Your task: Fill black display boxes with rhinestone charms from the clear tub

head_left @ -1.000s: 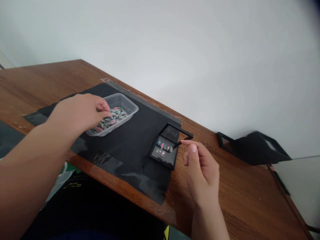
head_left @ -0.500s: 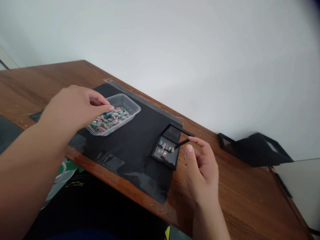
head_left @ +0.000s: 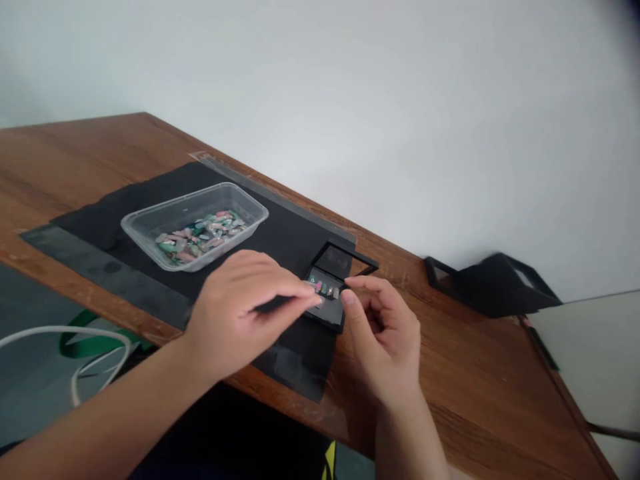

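Observation:
Over the small black case point(head_left: 331, 321), my left hand point(head_left: 245, 307) is closed, thumb and forefinger pinched around something tiny I cannot make out. The case lies with its clear-windowed lid point(head_left: 367, 259) tilted up. Inside it, a row of small decorated false nails point(head_left: 327, 290) shows pink, green and grey; my left fingertips hide part of it. My right hand point(head_left: 387, 330) is at the case's right edge, thumb and forefinger closed on its corner, other fingers curled. To the left stands a clear plastic tub point(head_left: 150, 237) with many loose pink, green and pale false nails point(head_left: 200, 237).
A black sheet point(head_left: 107, 207) taped to the wooden table point(head_left: 475, 373) lies under tub and case. Farther right, a black open box-like object point(head_left: 493, 290) is near the wall point(head_left: 375, 113). A white cable point(head_left: 35, 330) hangs at lower left.
My left hand has moved right from over the tub to over the case, still pinched. My right hand has moved closer to the case's edge. The view has shifted slightly.

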